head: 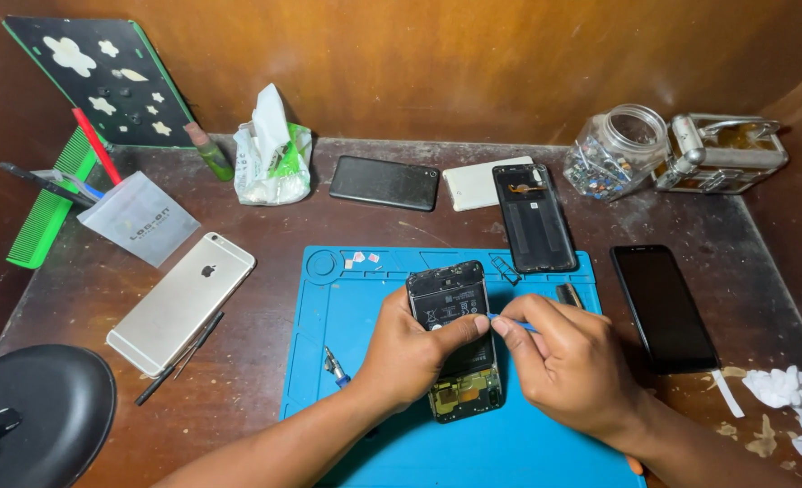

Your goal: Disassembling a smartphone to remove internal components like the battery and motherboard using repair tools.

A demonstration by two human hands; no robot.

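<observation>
A head-worn camera looks down on a worn brown wooden desk (265,226) walled in by wood panelling.

At far left a black round lamp base (35,411) sits at the near corner, and a green comb (50,203) lies against the wall. Beside them a silver phone (182,303) rests face down with thin black tweezers (184,354) along its lower edge. A crumpled tissue pack (272,154) stands at the back.

In the middle lies a blue work mat (347,361), which appears to give a soft, marked-off surface. On it is an opened phone (455,339), back removed, battery and circuit board exposed. The left hand (405,348) wraps around its left side, thumb pressed onto the battery, seemingly to steady it. The right hand (568,361) is pinched closed on a slim blue pry tool (509,321), whose tip meets the phone's right edge.

Behind the mat lie a black phone (384,183), a white phone cover (484,183) and a black back panel (534,217). To the right another black phone (665,307) lies just off the mat, close to the right wrist, so room there is tight. A glass jar (619,152) and metal case (720,154) sit at the back corner; torn white paper (785,393) lies near the right edge. The mat's left half has open space.
</observation>
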